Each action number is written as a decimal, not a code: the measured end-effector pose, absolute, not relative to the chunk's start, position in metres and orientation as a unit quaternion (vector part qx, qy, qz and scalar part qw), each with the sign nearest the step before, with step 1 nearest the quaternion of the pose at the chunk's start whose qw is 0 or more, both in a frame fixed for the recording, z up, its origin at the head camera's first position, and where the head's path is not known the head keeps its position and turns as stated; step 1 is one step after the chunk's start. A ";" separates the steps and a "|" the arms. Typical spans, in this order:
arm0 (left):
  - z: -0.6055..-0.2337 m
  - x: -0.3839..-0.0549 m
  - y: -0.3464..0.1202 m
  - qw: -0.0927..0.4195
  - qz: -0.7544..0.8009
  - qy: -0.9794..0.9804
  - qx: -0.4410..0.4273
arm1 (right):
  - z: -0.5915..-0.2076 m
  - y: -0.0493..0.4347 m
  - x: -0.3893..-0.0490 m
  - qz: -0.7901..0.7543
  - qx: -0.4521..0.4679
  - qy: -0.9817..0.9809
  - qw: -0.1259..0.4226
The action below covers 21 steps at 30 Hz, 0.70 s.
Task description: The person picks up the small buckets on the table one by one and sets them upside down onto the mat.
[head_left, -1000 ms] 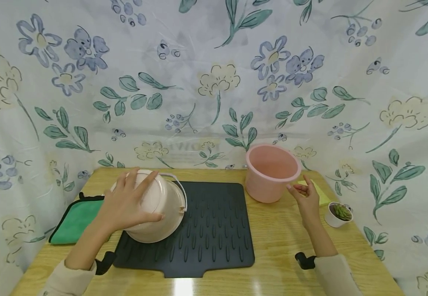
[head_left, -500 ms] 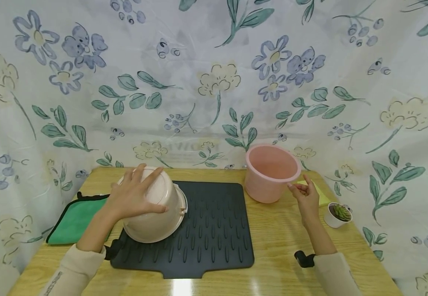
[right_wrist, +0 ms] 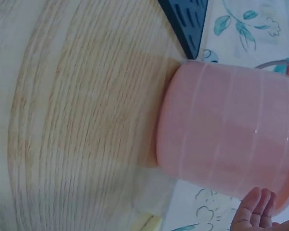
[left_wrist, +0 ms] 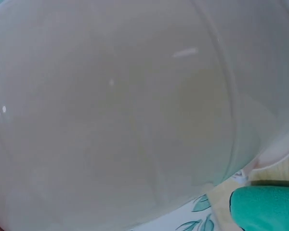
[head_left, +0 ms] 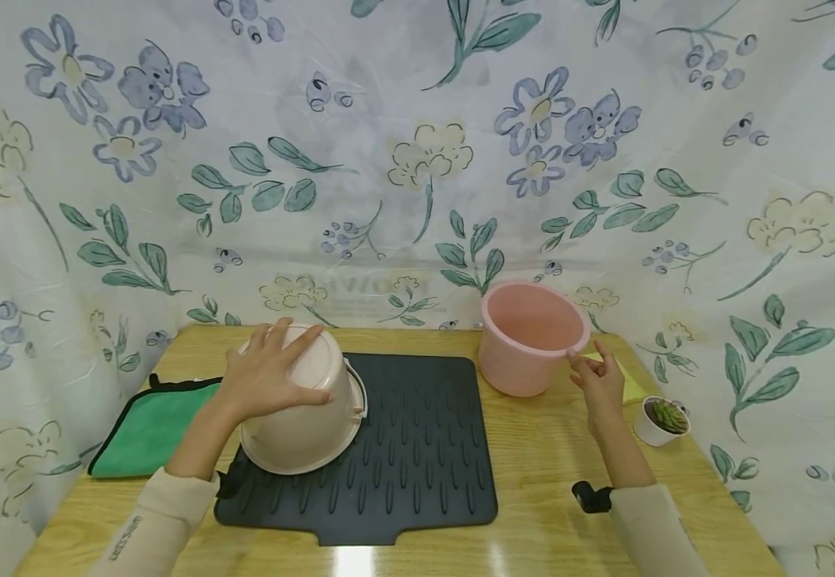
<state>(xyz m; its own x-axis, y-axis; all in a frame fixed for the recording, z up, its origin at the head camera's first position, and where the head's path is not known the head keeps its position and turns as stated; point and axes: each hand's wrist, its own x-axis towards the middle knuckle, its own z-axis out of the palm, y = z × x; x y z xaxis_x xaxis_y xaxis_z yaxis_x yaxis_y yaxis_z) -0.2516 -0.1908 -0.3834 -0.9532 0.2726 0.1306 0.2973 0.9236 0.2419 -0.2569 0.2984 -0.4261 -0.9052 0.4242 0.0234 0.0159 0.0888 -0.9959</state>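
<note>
A cream bucket (head_left: 295, 437) stands tilted, base up, over the black ridged mat (head_left: 417, 441). My left hand (head_left: 266, 377) grips its base from above, fingers spread across it and thumb along the side. The bucket's wall (left_wrist: 125, 110) fills most of the left wrist view, and its white handle shows at the right side in the head view. At the back right a pink bucket (head_left: 522, 361) stands upright, its inside showing. My right hand (head_left: 600, 389) pinches its right rim, with fingers (right_wrist: 254, 207) against the outer wall in the right wrist view.
A green cloth item with black edging (head_left: 151, 429) lies left of the mat. A yellow sheet (head_left: 630, 381) and a small potted succulent (head_left: 661, 421) are at the right on the wooden table (head_left: 533, 481). A flowered curtain (head_left: 360, 200) hangs behind.
The cream bucket has tipped slightly under my left hand, and its handle has dropped to the rim. My right hand has moved a little up onto the pink bucket's rim.
</note>
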 end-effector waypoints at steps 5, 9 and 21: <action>-0.385 -0.257 -0.188 0.037 -0.129 -0.980 -0.144 | -0.426 0.297 -0.262 0.688 -0.153 -0.693 0.151; -0.384 -0.258 -0.187 0.034 -0.124 -0.981 -0.143 | -0.424 0.294 -0.266 0.711 -0.148 -0.672 0.144; -0.386 -0.266 -0.184 0.020 -0.124 -0.982 -0.141 | -0.412 0.294 -0.277 0.795 -0.181 -0.563 0.139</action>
<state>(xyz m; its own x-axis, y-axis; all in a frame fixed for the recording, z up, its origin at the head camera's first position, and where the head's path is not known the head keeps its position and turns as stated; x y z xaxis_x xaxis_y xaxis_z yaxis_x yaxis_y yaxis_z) -0.2661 -0.1838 -0.3858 -0.9597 0.2713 0.0734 0.2810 0.9297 0.2380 -0.2766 0.2945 -0.4117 -0.8960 0.4242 -0.1312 -0.0170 -0.3280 -0.9445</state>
